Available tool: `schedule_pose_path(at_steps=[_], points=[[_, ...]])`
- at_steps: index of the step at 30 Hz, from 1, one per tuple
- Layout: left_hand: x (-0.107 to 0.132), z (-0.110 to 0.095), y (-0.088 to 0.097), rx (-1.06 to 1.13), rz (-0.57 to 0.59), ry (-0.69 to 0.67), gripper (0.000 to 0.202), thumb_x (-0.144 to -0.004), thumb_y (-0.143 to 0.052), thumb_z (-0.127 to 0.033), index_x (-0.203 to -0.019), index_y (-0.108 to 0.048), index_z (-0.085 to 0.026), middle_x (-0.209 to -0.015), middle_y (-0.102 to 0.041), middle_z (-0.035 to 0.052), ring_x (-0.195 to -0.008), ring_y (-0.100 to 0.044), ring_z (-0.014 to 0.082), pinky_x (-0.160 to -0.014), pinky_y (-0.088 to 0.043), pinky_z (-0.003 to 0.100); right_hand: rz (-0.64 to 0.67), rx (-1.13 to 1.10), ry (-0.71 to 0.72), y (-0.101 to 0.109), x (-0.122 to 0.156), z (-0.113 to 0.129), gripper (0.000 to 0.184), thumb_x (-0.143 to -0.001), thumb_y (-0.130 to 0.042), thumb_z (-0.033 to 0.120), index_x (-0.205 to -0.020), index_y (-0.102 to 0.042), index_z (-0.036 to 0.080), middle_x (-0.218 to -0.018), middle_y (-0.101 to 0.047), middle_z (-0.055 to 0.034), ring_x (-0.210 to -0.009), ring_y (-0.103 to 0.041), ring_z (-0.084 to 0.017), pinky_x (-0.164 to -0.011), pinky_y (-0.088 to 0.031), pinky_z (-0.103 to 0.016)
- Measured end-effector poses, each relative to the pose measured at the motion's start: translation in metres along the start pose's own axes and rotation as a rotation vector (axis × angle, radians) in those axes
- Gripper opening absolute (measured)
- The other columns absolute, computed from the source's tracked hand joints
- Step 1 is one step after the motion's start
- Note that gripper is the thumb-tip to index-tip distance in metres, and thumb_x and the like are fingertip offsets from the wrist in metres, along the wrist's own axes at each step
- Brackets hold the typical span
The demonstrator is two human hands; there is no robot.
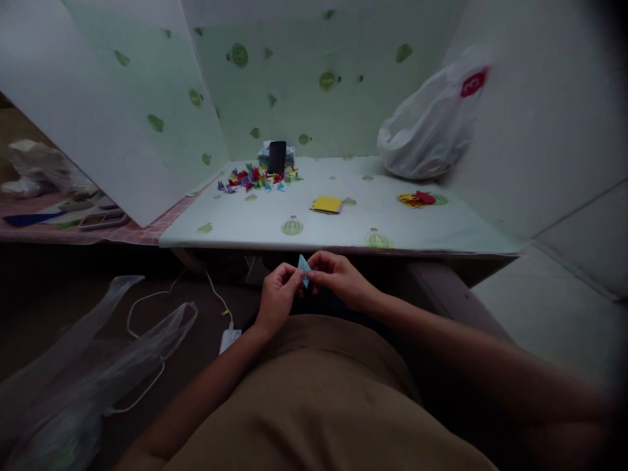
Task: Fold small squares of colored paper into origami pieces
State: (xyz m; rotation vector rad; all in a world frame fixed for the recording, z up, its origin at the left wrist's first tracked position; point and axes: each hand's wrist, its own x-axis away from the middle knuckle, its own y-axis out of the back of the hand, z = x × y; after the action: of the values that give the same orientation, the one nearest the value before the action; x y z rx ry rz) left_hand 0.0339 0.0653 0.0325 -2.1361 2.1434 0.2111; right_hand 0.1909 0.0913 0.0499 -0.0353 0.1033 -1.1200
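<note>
A small piece of light blue folded paper [303, 267] is held up between my two hands, just in front of the table's near edge. Its top comes to a point. My left hand [280, 293] pinches its left side with thumb and fingers. From the right, my right hand [341, 280] grips the other side between thumb and forefinger. On the table beyond lies a stack of square paper sheets [328, 204], yellow on top. Farther back is a cluster of small folded paper cranes [249, 178] in several colours.
A black phone [277, 157] leans on a tissue box [290, 154] behind the cranes. Yellow and red paper pieces [416, 199] lie at the right, near a white plastic bag [426, 131]. Panels enclose the table [235, 226]. A clear bag [98, 366] and white cable [210, 281] are lower left.
</note>
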Motion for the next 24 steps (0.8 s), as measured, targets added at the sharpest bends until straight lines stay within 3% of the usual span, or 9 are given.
schedule_pose_path(at_steps=[5, 10, 18, 24], points=[[0.0003, 0.0011, -0.0012, 0.037, 0.042, -0.002, 0.021, -0.085, -0.064, -0.034, -0.075, -0.061, -0.015, -0.061, -0.060, -0.0018, -0.057, -0.052, 0.0100, -0.058, -0.041, 0.022, -0.002, -0.058, -0.013, -0.0022, 0.0007, 0.0017, 0.014, -0.071, -0.069, 0.019, -0.079, -0.058, 0.017, -0.069, -0.062, 0.0029, -0.059, -0.058, -0.010, -0.057, -0.046, -0.024], [0.0006, 0.0020, -0.0017, 0.102, 0.094, 0.018, 0.018, -0.083, -0.066, -0.032, -0.085, -0.064, -0.015, -0.071, -0.065, 0.0005, -0.064, -0.056, 0.0114, -0.064, -0.044, 0.023, -0.028, -0.063, -0.003, -0.0017, 0.0013, 0.0013, 0.014, -0.074, -0.069, 0.023, -0.077, -0.058, 0.016, -0.066, -0.061, 0.0036, -0.057, -0.058, -0.010, -0.057, -0.045, -0.024], [0.0010, 0.0042, -0.0037, 0.051, 0.043, -0.006, 0.017, -0.086, -0.061, -0.032, -0.085, -0.064, -0.015, -0.071, -0.062, -0.0005, -0.064, -0.055, 0.0113, -0.064, -0.043, 0.023, -0.052, -0.013, 0.040, -0.0037, 0.0024, -0.0040, 0.019, -0.079, -0.066, 0.033, -0.076, -0.055, 0.017, -0.061, -0.059, 0.0040, -0.054, -0.055, -0.010, -0.056, -0.042, -0.024], [0.0023, 0.0055, -0.0039, 0.073, -0.020, -0.027, 0.016, -0.088, -0.059, -0.033, -0.086, -0.061, -0.016, -0.070, -0.061, -0.0017, -0.063, -0.055, 0.0108, -0.063, -0.043, 0.022, -0.034, 0.015, 0.038, -0.0037, 0.0038, -0.0044, 0.018, -0.081, -0.064, 0.031, -0.076, -0.055, 0.017, -0.064, -0.060, 0.0028, -0.054, -0.054, -0.010, -0.055, -0.040, -0.024]])
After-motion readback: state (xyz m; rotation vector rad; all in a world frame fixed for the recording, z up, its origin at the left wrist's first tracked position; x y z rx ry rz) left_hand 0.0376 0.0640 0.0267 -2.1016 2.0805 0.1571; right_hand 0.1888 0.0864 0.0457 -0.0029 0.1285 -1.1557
